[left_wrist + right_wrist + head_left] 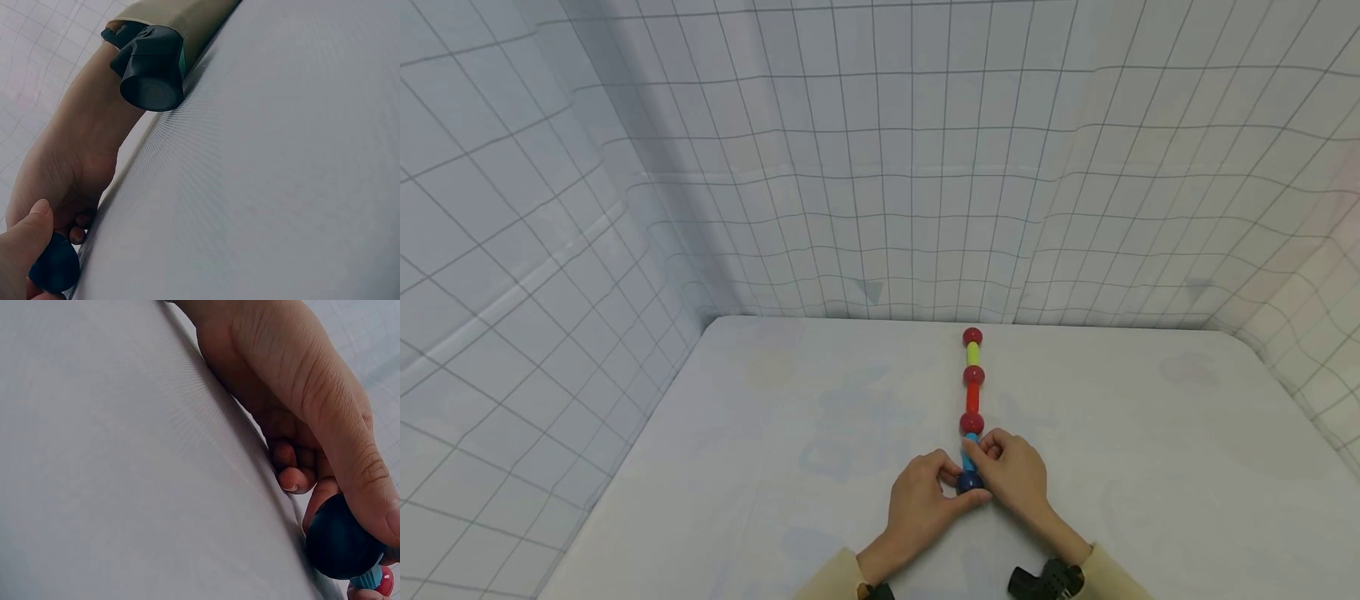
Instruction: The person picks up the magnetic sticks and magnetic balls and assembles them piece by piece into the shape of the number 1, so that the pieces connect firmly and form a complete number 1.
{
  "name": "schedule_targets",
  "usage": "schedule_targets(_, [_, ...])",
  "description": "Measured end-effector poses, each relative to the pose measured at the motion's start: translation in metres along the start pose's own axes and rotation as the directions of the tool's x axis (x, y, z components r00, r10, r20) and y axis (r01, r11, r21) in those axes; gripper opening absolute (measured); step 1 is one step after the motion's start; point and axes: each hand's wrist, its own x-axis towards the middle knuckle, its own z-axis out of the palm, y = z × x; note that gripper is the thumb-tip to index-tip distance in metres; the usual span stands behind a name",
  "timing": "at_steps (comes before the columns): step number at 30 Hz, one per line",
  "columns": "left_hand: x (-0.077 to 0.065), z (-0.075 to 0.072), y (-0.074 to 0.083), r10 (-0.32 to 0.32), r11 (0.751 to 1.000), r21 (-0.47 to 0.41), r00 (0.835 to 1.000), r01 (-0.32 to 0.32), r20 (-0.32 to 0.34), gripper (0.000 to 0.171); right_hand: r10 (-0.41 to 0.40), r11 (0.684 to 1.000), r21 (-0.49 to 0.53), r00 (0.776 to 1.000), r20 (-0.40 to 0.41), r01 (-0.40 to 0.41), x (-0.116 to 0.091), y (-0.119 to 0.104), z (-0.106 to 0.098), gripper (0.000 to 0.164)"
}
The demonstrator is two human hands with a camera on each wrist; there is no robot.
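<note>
A straight chain lies on the table, running away from me. Its far part has red balls [972, 423] joined by a yellow-green rod [973, 354] and a red rod [972, 398]. Nearer to me, a light blue rod [967, 461] leads to a dark blue ball [970, 482]. My left hand [922, 502] grips the dark blue ball between thumb and index finger. With thumb and fingers my right hand [1017, 473] pinches the light blue rod, partly covering it. The right wrist view shows the ball [344, 540] under the left thumb, against the ribbed rod [367, 578].
A white cloth covers the table [760, 433]. Grid-patterned white curtains [880, 167] hang behind it and along both sides. A black wrist camera [1047, 579] is strapped at the right sleeve, close above the tabletop.
</note>
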Motion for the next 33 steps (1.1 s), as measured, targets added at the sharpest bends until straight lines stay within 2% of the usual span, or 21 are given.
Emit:
schedule_targets(12, [0.0007,-0.0018,0.0016,-0.024,1.0,-0.008,0.999,0.025,0.032,0.041,-0.005,1.0,-0.003,1.0,0.009,0.005,-0.0003,-0.0003,-0.0018,0.027])
schedule_targets(21, [0.0002,-0.0002,0.0002,0.037,0.999,0.006,0.999,-0.037,0.019,0.036,-0.03,1.0,-0.004,0.999,-0.02,0.03,-0.0009,0.0012,-0.0021,0.029])
schedule_targets(33, [-0.0001,0.001,-0.0013,0.067,0.998,0.001,0.998,-0.067,0.012,0.033,0.005,1.0,0.001,1.0,0.021,-0.005,0.0007,0.0029,-0.003,0.027])
